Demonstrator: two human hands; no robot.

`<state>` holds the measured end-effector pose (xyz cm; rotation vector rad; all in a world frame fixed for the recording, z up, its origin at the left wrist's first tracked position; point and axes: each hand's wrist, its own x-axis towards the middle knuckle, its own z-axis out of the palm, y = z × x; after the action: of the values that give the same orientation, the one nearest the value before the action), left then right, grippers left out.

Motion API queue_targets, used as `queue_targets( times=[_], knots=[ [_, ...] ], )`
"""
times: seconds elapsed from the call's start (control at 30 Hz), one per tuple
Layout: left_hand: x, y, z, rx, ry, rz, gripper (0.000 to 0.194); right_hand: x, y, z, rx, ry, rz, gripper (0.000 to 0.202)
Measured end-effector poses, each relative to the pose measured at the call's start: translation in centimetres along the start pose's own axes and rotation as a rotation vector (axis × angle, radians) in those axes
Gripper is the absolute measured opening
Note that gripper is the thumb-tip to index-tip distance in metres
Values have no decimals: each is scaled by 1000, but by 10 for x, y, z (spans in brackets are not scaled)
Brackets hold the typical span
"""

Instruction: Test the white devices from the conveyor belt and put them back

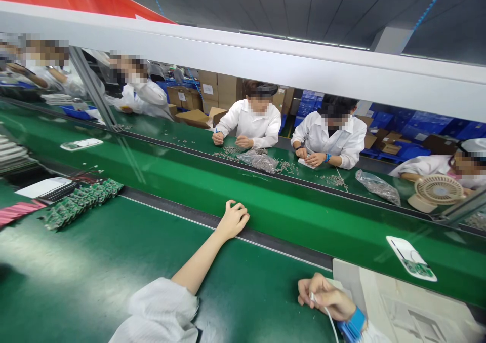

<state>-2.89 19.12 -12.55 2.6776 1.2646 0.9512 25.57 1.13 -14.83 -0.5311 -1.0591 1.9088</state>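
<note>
My left hand rests on the dark rail at the near edge of the green conveyor belt. Its fingers are loosely bent and a little apart, and nothing shows in them. Lower right, my right hand pinches the small white end of a white cable between thumb and fingers. The cable trails down out of the frame. A blue strap circles my right wrist. On the belt to the right lies a white shell with a green circuit board in it.
Rows of green circuit boards lie at left, near pink strips. Another white shell sits farther left on the belt. Across it, co-workers in white sit by bags of small parts and a fan. A white beam crosses overhead.
</note>
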Motion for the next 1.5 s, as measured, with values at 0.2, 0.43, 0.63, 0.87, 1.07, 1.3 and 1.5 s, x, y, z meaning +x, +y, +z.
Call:
queue_targets(
  times=[0.2, 0.43, 0.63, 0.87, 1.07, 1.3, 1.5],
  knots=[
    [0, 0, 0, -4, 49, -17, 33, 1, -1, 1, 0, 1, -6, 8],
    [1, 4, -4, -54, 76, 10, 17, 1, 0, 1, 3, 8, -8, 7],
    [0, 1, 0, -37, 105, -10, 17, 1, -2, 3, -4, 10, -5, 8],
    [1, 1, 0, -20, 103, -3, 11, 1, -2, 4, 5, 23, -1, 7],
    [1, 1, 2, -18, 100, -9, 17, 1, -1, 1, 2, 16, -2, 7],
    [0, 0, 2, -13, 138, -37, 11, 1, 0, -1, 7, 10, -2, 7],
    [1, 0, 2, -23, 94, -22, 11, 1, -1, 0, 1, 14, 0, 6]
  ],
)
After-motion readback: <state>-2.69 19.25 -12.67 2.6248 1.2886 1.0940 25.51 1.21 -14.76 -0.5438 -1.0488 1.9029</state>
